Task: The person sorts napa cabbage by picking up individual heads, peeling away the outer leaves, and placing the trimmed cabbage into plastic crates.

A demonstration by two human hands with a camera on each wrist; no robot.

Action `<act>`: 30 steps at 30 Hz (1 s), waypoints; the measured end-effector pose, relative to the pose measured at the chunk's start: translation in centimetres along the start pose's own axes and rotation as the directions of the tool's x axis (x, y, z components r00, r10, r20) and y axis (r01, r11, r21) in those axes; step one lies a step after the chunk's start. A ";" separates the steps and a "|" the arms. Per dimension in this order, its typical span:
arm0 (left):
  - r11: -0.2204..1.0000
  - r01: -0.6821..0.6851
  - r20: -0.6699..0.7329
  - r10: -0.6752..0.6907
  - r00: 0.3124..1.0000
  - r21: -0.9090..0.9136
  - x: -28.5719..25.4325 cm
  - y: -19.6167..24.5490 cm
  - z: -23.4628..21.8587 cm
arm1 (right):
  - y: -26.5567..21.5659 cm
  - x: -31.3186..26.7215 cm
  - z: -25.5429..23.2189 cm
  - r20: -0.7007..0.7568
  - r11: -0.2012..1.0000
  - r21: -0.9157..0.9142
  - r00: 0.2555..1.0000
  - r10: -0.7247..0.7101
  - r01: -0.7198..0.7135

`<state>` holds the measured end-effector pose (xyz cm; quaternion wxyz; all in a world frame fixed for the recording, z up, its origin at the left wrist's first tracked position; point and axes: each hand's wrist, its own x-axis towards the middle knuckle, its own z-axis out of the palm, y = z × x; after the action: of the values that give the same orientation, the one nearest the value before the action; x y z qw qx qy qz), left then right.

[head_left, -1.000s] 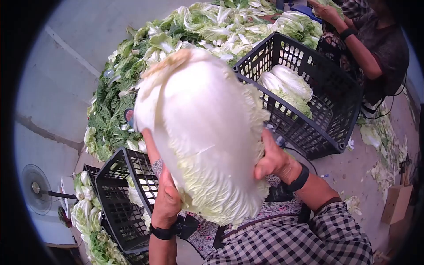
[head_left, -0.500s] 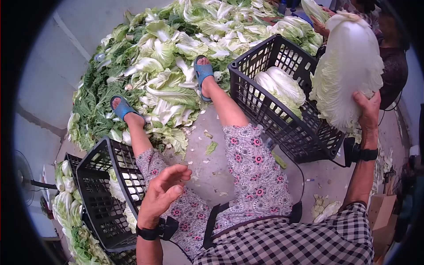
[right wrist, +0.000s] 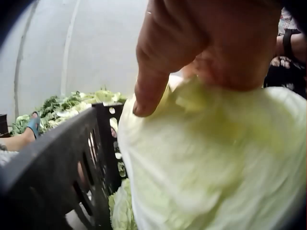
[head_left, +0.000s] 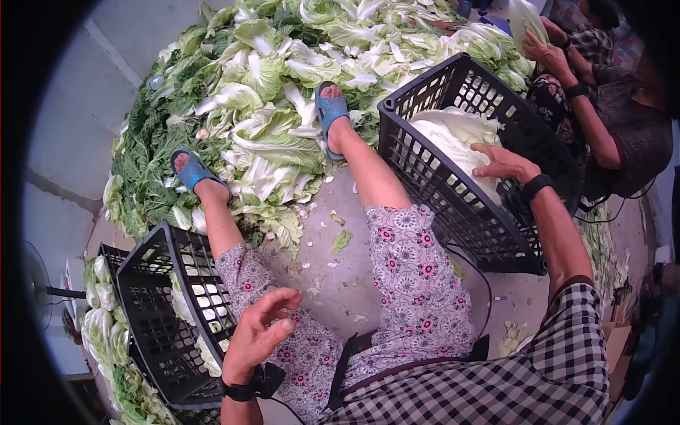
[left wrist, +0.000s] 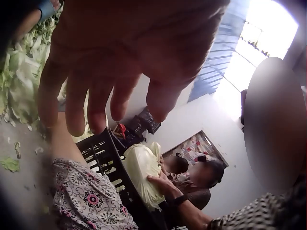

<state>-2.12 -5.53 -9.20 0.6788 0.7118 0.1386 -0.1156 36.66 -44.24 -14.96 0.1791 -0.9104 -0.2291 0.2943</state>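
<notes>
We have our right hand (head_left: 504,163) resting on the trimmed napa cabbage (head_left: 453,142), which lies inside the black plastic crate (head_left: 453,205) to our right; the fingers spread over its pale upper side, and in the right wrist view the thumb and palm press into the leaves, so the grip is on the cabbage, though we cannot tell how firmly it closes. The cabbage lies directly under and ahead of that hand, its long axis running from the crate's far left corner toward the wrist, roughly along the crate's length. Our left hand (head_left: 258,333) is well apart from it, hovering above the left knee with fingers loosely curled and holding nothing, nearer to the second black crate (head_left: 159,312) at our left. Only the right hand is within reach of the cabbage, and the crate's near wall stands between it and our lap
</notes>
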 end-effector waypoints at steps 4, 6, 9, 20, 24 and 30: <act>0.997 0.070 -0.051 -0.072 0.996 -0.030 0.0 -0.6 0.0 | 1.9 0.6 1.0 0.002 0.997 0.051 0.999 -0.052 0.052; 0.998 0.062 -0.043 -0.063 0.997 -0.018 0.3 -1.1 0.0 | 2.5 0.4 0.8 0.024 0.999 0.049 1.000 0.002 -0.003; 0.999 0.030 -0.015 -0.029 0.999 0.028 0.4 -1.1 -0.1 | 2.0 -1.4 0.3 -0.171 0.982 0.185 0.985 0.000 0.033; 0.998 -0.030 -0.131 0.036 0.991 0.052 -3.2 0.2 -2.2 | -12.7 -8.0 3.2 -0.312 0.839 0.390 0.912 -0.267 0.379; 0.992 -0.050 -0.292 0.082 0.953 0.114 -7.0 2.1 -4.1 | -16.3 -7.8 7.4 -0.085 0.814 0.322 0.872 -0.483 0.483; 0.975 -0.039 -0.556 0.157 0.816 0.217 -15.7 2.7 -8.4 | -18.1 -7.3 10.9 0.022 0.820 0.328 0.864 -0.503 0.469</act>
<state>-16.07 2.14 -0.73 0.5380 0.7831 0.2860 0.1245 19.03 -30.90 -11.63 0.3770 -0.7644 -0.4138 0.3199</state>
